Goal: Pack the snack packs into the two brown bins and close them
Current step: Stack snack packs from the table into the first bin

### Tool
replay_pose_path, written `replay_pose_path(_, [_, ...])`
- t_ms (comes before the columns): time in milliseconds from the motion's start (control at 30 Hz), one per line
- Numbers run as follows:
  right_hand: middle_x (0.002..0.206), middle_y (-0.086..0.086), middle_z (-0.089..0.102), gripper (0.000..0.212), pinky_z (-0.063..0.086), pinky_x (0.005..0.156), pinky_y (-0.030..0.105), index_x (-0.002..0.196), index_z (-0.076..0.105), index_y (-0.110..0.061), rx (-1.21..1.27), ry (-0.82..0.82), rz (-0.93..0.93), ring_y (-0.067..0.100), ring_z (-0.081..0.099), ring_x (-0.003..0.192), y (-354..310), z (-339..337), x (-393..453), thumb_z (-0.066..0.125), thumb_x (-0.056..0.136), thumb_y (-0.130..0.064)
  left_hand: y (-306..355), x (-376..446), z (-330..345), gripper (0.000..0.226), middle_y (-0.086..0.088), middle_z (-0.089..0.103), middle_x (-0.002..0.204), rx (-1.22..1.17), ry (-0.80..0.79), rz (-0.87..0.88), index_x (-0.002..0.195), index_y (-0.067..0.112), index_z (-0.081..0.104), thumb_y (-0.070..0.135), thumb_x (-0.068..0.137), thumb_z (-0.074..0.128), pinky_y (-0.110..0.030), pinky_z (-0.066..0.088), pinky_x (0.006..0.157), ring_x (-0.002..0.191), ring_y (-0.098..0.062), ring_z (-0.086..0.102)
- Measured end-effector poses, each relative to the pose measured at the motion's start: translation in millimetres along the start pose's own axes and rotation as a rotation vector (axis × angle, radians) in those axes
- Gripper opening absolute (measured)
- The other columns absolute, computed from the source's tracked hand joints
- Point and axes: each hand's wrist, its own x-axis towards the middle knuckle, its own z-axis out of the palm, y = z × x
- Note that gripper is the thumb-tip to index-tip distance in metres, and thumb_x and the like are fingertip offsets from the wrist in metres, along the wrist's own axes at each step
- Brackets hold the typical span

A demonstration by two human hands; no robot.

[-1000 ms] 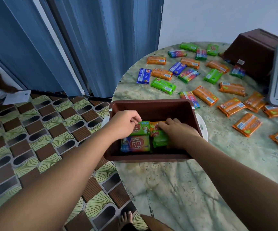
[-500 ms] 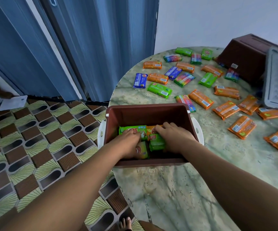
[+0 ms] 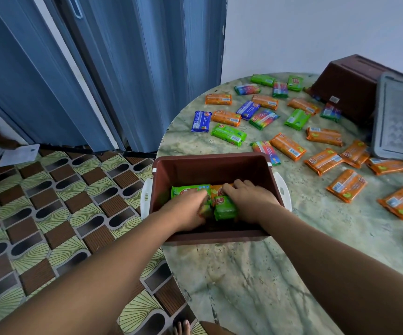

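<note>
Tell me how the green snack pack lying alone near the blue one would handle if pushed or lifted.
The green snack pack looks flat and wrapped in glossy film, so it would probably slide across the marble table, not roll. Being thin, it likely lifts lightly but may feel slippery.

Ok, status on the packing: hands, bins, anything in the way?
Both hands, left hand and right hand, inside near bin, pressing on packs. Many packs loose on table. Second bin tipped over. Nothing blocking.

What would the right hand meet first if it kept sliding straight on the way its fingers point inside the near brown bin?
The right hand points up-left across the packs, so probably the orange pack under its fingertips, then the bin's far wall; depth is unclear.
</note>
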Motion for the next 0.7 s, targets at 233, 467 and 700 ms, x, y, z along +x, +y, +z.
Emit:
replay_pose_path(233, [0.140, 0.011, 0.044, 0.097, 0.049, 0.096, 0.048, 0.149, 0.026, -0.024, -0.007, -0.014, 0.002, 0.033, 0.044, 0.129, 1, 0, 2, 0.087, 0.074, -0.041, 5, -25, -39, 0.028, -0.002, 0.060, 0.086, -0.137, 0.318, -0.238, 0.116, 0.019, 0.043, 0.028, 0.098, 0.061, -0.036, 0.043, 0.058, 0.073, -0.021, 0.061])
replay_pose_path(467, [0.139, 0.010, 0.044, 0.098, 0.049, 0.095, 0.047, 0.148, 0.028, -0.023, -0.006, 0.005, 0.008, 0.032, 0.044, 0.128, 1, 1, 1, 0.088, 0.073, -0.041, 7, -26, -28, 0.037, -0.013, 0.053, 0.116, 0.288, 0.079, -0.230, 0.122, 0.010, 0.050, 0.008, 0.089, 0.067, -0.040, 0.049, 0.077, 0.105, -0.034, 0.060])
replay_pose_path(700, [0.140, 0.010, 0.045, 0.095, 0.049, 0.095, 0.047, 0.148, 0.028, -0.024, 0.011, 0.016, 0.013, 0.032, 0.044, 0.129, 1, 2, 1, 0.087, 0.075, -0.041, -1, -9, -7, 0.068, -0.004, 0.052, 0.125, 0.283, -0.008, -0.050, 0.130, 0.025, 0.051, 0.047, 0.075, 0.083, -0.044, 0.049, 0.090, 0.119, -0.031, 0.051])
